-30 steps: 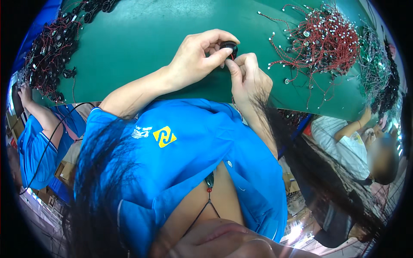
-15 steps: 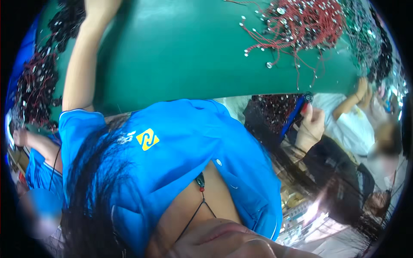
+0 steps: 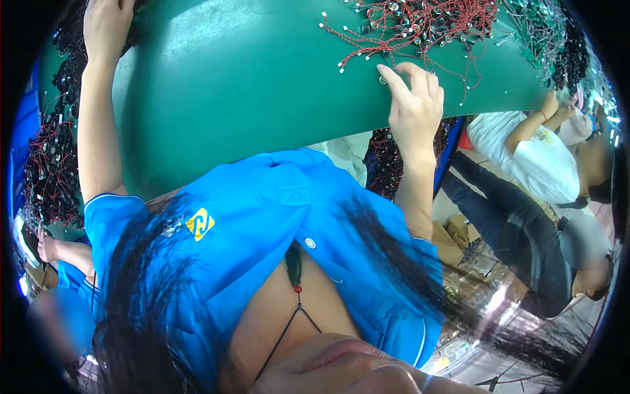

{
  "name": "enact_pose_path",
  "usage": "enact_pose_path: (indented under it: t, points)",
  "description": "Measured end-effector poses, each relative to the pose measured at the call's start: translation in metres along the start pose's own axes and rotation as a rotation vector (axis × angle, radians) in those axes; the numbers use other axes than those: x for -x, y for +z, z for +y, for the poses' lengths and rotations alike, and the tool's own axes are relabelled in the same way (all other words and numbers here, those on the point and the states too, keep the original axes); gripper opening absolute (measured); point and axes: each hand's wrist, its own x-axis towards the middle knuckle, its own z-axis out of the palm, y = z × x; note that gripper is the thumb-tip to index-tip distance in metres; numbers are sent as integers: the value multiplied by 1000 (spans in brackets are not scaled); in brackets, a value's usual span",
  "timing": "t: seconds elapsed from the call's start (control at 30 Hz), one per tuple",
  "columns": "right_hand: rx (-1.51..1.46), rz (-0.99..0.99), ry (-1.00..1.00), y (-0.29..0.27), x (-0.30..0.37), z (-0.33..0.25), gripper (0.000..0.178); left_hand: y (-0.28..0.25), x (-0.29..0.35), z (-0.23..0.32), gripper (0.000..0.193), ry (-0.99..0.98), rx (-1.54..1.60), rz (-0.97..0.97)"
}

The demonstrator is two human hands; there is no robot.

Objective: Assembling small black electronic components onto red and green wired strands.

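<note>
My right hand [image 3: 417, 108] is over the green tabletop [image 3: 243, 85], at the near edge of a tangled pile of red twisted wires [image 3: 426, 23] with small white connectors and round parts. Its thumb and forefinger tips are apart, close to the loose wire ends. A small round part [image 3: 382, 80] lies just below one fingertip. At the upper left, my left hand [image 3: 107, 29] reaches to the far side, beside dark wired parts [image 3: 71, 36]. The picture's top edge cuts off its fingertips, so what they may hold is hidden.
Black parts with red wires [image 3: 52, 164] are heaped along the left edge. Green and black wires [image 3: 541, 39] lie at the far right. A co-worker in white [image 3: 528, 151] sits on the right; another person's arm [image 3: 69, 255] shows at the left. More wired parts [image 3: 386, 161] lie below table level.
My right hand has moved from beside the table, where it was raised near a small round part, up and left to the red wires. My left hand has shifted left and nearer.
</note>
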Motion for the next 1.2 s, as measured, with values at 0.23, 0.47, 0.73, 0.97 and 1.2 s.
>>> enact_pose_path:
  t: [0.23, 0.47, 0.73, 0.97, 1.2]
  points:
    - [72, 68, -36, -1, -7, 0, 12, -37, 16, 66, 23, -551, 716, 59]
    - [-340, 377, -172, -14, -36, -34, 19, -39, 31, 170, 26, -878, 1479, -534]
    - [-462, 145, -138, 11, -34, -93, 22, -46, 42, 196, 28, -971, 1601, -619]
    - [-270, 96, -218, 7, -34, -96, 16, -48, 46, 196, 32, -892, 1545, -626]
    - [-191, 64, -302, 4, -33, -96, 14, -49, 46, 194, 38, -821, 1408, -696]
